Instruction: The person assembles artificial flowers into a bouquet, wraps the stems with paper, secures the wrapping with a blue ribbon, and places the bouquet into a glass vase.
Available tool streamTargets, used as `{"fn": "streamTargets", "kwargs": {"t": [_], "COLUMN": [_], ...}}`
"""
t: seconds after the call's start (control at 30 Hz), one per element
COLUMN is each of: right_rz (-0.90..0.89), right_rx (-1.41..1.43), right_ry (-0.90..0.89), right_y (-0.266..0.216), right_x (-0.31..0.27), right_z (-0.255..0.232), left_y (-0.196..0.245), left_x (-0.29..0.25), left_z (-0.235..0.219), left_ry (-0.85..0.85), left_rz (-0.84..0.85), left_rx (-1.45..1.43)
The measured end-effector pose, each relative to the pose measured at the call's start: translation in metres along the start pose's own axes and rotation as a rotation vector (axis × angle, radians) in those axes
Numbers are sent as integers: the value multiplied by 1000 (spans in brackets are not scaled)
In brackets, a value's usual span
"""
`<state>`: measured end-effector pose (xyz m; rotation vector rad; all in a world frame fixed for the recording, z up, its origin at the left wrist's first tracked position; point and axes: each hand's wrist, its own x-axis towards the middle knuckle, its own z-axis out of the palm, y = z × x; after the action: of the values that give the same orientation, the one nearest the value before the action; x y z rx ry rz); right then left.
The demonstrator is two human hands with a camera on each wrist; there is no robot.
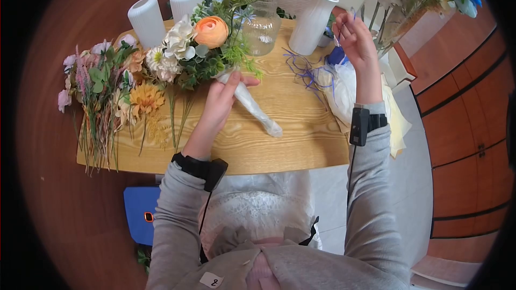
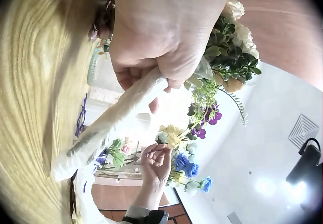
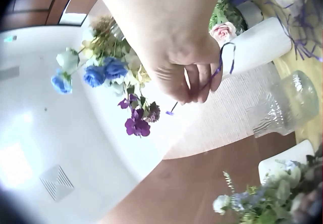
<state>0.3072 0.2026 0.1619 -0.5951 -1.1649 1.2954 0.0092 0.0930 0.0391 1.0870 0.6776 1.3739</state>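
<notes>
In the head view my left hand (image 1: 217, 101) grips a bouquet of artificial flowers by its neck, the orange ranunculus (image 1: 211, 32) and white blooms leaning away above the table. Its stems are bound in a white wrapping (image 1: 251, 108) that tapers down toward me; the left wrist view shows this wrapped handle (image 2: 108, 125) coming out below my fingers. My right hand (image 1: 357, 43) is raised at the right, over the table's far side. Between its fingertips it pinches a thin purple ribbon (image 3: 220, 68), which curls loosely past the fingers in the right wrist view.
Loose artificial flowers (image 1: 99, 96) lie along the table's left side. White vases (image 1: 148, 24) and a clear glass vase (image 1: 262, 37) stand at the back, with another white vase (image 1: 313, 24) near my right hand. Tangled purple ribbon (image 1: 312, 75) and white wrapping material (image 1: 344, 94) lie at right.
</notes>
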Motion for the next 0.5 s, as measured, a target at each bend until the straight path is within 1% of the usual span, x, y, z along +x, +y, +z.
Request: {"fn": "streamTargets", "kwargs": {"t": [0.03, 0.07, 0.1, 0.17, 0.2, 0.23, 0.3, 0.37, 0.43, 0.5], "right_rz": [-32, -64, -62, -246, -388, -380, -613, -644, -885, -901], "right_rx": [-91, -235, -232, -1010, -1251, -1242, -1498, -1490, -1465, -1449], "right_ry": [83, 16, 17, 118, 100, 91, 16, -17, -136, -142], "right_y": [3, 8, 17, 38, 41, 50, 68, 79, 86, 90], "right_x": [-4, -9, -14, -25, -38, -46, -57, -66, -72, -81], "right_z": [5, 11, 16, 30, 44, 50, 61, 74, 85, 94], "left_y": [1, 1, 1, 1, 1, 0, -3, -7, -9, -9], "left_x": [-1, -1, -1, -1, -2, -2, 0, 0, 1, 2], "left_z": [0, 0, 1, 2, 3, 2, -1, -5, -7, -8], "left_ry": [-7, -5, -3, 5, 2, 2, -3, -14, 29, 16], "left_rz": [0, -2, 9, 14, 35, 55, 58, 64, 111, 104], "left_rx": [0, 3, -25, -52, -85, -117, -134, -151, -115, -110]}}
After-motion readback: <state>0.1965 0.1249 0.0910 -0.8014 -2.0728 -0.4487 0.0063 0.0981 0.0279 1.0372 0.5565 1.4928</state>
